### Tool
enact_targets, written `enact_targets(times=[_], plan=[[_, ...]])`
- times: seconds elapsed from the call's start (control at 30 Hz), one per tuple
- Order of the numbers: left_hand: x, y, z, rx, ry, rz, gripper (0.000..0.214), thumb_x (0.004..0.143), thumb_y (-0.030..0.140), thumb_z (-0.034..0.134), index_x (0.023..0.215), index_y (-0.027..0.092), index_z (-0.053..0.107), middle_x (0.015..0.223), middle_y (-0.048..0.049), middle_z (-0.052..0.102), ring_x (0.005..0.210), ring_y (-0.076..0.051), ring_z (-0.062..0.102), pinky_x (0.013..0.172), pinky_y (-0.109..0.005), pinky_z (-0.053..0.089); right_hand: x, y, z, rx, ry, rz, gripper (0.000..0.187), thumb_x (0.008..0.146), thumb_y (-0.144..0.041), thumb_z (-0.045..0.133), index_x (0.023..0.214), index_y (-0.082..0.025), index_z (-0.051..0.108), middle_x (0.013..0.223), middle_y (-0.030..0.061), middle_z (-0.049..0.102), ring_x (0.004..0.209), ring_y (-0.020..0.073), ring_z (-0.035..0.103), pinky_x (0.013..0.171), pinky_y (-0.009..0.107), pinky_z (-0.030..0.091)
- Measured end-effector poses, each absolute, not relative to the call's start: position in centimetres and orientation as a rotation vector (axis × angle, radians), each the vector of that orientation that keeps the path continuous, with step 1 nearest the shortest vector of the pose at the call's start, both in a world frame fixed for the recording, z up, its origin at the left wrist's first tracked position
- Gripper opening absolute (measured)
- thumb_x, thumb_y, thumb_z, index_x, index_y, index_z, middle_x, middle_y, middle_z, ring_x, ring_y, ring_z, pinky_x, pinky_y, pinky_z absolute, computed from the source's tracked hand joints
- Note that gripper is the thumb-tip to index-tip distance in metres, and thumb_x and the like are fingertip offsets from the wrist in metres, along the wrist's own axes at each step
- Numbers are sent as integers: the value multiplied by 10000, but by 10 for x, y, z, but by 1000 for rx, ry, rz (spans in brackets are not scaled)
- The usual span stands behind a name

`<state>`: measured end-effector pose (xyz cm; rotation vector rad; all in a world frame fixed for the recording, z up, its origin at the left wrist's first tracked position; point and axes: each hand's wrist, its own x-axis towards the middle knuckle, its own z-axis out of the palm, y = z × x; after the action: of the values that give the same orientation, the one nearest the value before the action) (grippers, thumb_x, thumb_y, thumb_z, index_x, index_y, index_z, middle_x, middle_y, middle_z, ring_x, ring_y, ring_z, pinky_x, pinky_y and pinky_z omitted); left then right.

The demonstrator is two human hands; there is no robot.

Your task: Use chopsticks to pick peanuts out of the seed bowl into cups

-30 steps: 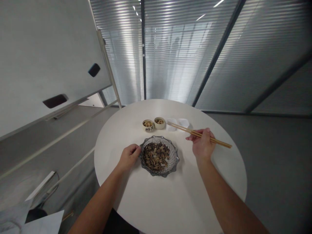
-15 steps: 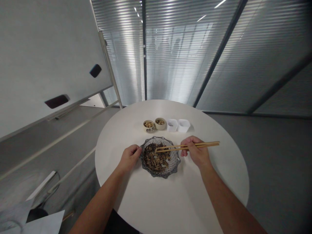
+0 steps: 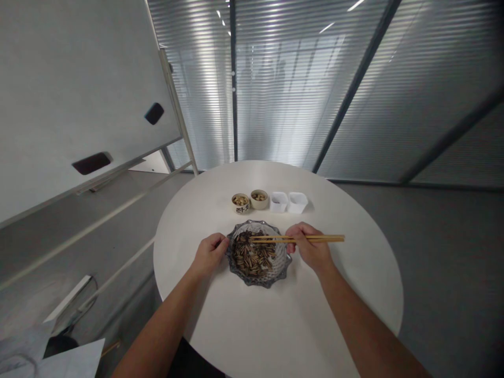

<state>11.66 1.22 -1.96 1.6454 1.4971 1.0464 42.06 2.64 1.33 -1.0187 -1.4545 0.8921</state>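
Observation:
A scalloped glass bowl (image 3: 284, 262) stands on the round white table, holding many sunflower seeds (image 3: 252, 260) and some darker bits towards its far left. My left hand (image 3: 210, 253) pinches the bowl's left rim between thumb and fingers. In my right hand (image 3: 309, 244), at the bowl's right side, is a pair of wooden chopsticks (image 3: 325, 238) pointing left. Their tips reach down among the dark bits and seeds; whether anything is caught between them is too small to tell.
Behind the bowl stand two small round cups (image 3: 241, 209) with pale nuts or seeds inside, beside two white plastic cups (image 3: 298, 203), the left one with something dark in it. A whiteboard (image 3: 79, 79) rises at the left. A glass wall with blinds lies beyond the table (image 3: 252, 325).
My right hand has moved a little left with the chopsticks, which now lie more level and closer together, tips slightly farther left. My left hand and the bowl have stayed put.

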Motion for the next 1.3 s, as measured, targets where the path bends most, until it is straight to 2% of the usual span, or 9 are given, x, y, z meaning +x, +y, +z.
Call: enact_targets(times=[0.33, 0.53, 0.67, 0.93, 1.07, 1.3], plan=[[119, 11, -15, 1617, 1500, 1053, 381, 900, 502, 549, 699, 184, 613, 641, 7, 550, 652, -150, 493, 611, -258, 369, 414, 24, 12, -1045, -1374, 794, 472, 933, -581, 624, 662, -196, 657, 439, -17, 586, 394, 141, 572, 432, 251, 482], [120, 10, -11, 1621, 1510, 1057, 394, 896, 509, 552, 683, 184, 617, 627, 9, 555, 633, -146, 495, 594, -253, 371, 411, 27, 10, -1055, -1266, 857, 495, 879, -625, 668, 621, -203, 639, 403, -31, 542, 326, 124, 505, 338, 233, 425], [119, 10, -14, 1628, 1505, 1069, 391, 898, 504, 550, 684, 184, 615, 637, 7, 558, 645, -148, 501, 599, -250, 376, 408, 29, 13, -1042, -1154, 885, 505, 879, -642, 655, 637, -200, 626, 399, -47, 518, 298, 114, 480, 318, 235, 446], [119, 12, -18, 1632, 1499, 1074, 390, 900, 503, 545, 681, 186, 605, 621, 14, 535, 631, -144, 484, 596, -256, 360, 414, 47, 13, -948, -833, 893, 492, 864, -623, 679, 656, -187, 585, 480, -49, 572, 260, 73, 426, 284, 227, 436], [119, 12, -18, 1620, 1497, 1070, 388, 899, 506, 550, 686, 186, 604, 628, 12, 536, 635, -147, 488, 597, -257, 363, 419, 60, 16, -907, -696, 782, 486, 871, -620, 667, 666, -194, 553, 486, -62, 566, 280, 65, 427, 307, 225, 464], [118, 12, -20, 1624, 1491, 1089, 381, 905, 496, 553, 690, 187, 605, 639, 9, 543, 649, -148, 494, 601, -254, 373, 435, 81, 15, -907, -621, 574, 464, 909, -625, 612, 723, -203, 567, 484, -67, 542, 371, 98, 513, 403, 250, 552]])
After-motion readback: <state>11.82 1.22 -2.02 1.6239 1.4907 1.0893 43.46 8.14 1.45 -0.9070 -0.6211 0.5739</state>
